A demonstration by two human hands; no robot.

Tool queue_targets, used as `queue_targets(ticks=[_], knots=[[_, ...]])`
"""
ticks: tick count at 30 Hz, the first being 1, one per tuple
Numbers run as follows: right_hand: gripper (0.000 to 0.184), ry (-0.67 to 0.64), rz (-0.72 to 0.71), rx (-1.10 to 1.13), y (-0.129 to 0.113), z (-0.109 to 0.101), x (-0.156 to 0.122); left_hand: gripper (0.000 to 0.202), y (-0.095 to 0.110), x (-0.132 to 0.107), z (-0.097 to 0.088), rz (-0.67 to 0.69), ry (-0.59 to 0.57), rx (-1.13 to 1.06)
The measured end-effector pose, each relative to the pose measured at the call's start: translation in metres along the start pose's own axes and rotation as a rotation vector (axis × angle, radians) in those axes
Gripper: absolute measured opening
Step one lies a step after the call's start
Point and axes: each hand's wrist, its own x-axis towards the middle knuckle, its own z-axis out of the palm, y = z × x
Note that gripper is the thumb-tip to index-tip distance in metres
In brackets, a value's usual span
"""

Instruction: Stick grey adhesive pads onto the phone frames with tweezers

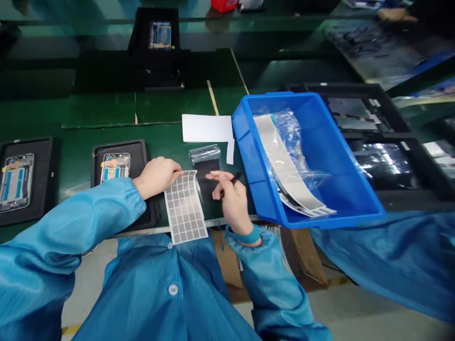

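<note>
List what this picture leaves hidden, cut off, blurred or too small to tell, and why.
Head view:
Phone by the left hand: lower part hidden by the sleeve.
Sheet: underside mostly turned away.
Dark item at the right hand: too small to name.
Left tray: cut off by the left edge.
Parts at top right: too blurred to name.

Green workbench [163,137], pale floor [88,272]

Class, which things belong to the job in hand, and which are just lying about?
Seemingly in the job: gridded sheet in left hand; dark slender item in right hand; device and black tray by left sleeve.

Apparently lying about: white paper; red box; blue bin, role unclear.
</note>
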Motion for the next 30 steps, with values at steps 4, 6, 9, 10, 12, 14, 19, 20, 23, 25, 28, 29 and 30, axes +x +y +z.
queue_targets(ticks=[4,6,9,10,12,14,19,20,23,25,28,29,30], knots=[[0.045,0.087,0.073,0.059,0.005,-0.016,0.007,0.027,-0.008,0.012,0.013,-0.009,0.035,0.133],[0.047,0.018,0.090,0.083,0.002,-0.020,0.007,0.025,-0.008,0.011,0.018,-0.009,0.066,0.181],[0.029,-0.142,0.093,0.136,-0.001,-0.021,0.010,0.025,-0.006,0.007,0.022,0.051,0.073,0.266],[0.023,-0.189,0.093,0.140,-0.002,-0.020,0.012,0.025,-0.006,0.006,0.023,0.083,0.060,0.288],[0.018,-0.250,0.068,0.137,-0.003,-0.015,0.019,0.025,-0.004,0.002,0.024,0.130,0.032,0.309],[0.014,-0.283,-0.010,0.127,-0.004,-0.008,0.028,0.024,-0.001,-0.002,0.025,0.140,0.019,0.309],[0.016,-0.342,-0.136,0.050,0.003,0.011,0.054,0.047,0.002,-0.013,0.026,0.173,0.009,0.295],[0.018,-0.338,-0.116,0.043,0.006,0.014,0.059,0.048,0.002,-0.013,0.026,0.183,0.007,0.292],[0.020,-0.276,-0.086,-0.030,0.018,0.014,0.071,0.052,0.003,-0.014,0.026,0.193,-0.004,0.284],[0.018,-0.252,-0.125,-0.137,0.024,0.010,0.075,0.055,0.002,-0.013,0.026,0.192,-0.010,0.279],[0.016,-0.263,-0.168,-0.234,0.026,0.004,0.079,0.057,0.002,-0.012,0.026,0.192,-0.012,0.286],[0.016,-0.267,-0.171,-0.239,0.026,0.003,0.079,0.057,0.002,-0.011,0.026,0.191,-0.013,0.291],[0.015,-0.268,-0.168,-0.235,0.025,0.003,0.079,0.057,0.002,-0.011,0.026,0.192,-0.014,0.295]])
